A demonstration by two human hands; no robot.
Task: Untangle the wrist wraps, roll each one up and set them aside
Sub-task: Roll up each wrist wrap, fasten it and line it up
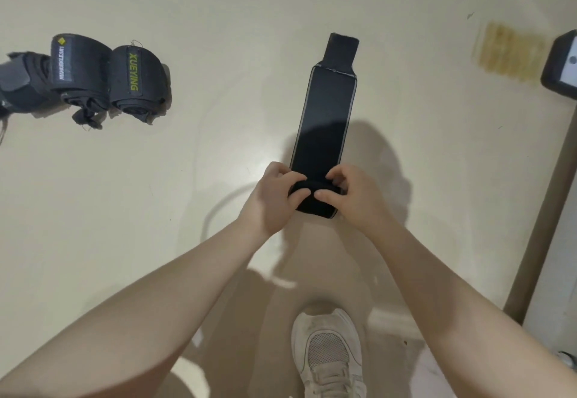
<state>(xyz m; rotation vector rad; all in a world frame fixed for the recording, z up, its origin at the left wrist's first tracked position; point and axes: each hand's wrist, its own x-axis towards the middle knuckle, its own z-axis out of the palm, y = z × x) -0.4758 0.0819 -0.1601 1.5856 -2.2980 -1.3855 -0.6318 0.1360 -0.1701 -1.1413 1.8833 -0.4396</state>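
I see two rolled wraps already set aside at far left. My left hand and right hand both pinch the starting roll of the flat wrist wrap; most of its length is left to roll, I judge.

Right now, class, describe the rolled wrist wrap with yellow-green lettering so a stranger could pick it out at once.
Look at the far left of the pale floor, where rolled black wraps lie in a row. Take the rightmost, the XUEYING wrap. Its neighbour, the white-lettered wrap, carries white print and a small yellow diamond instead.
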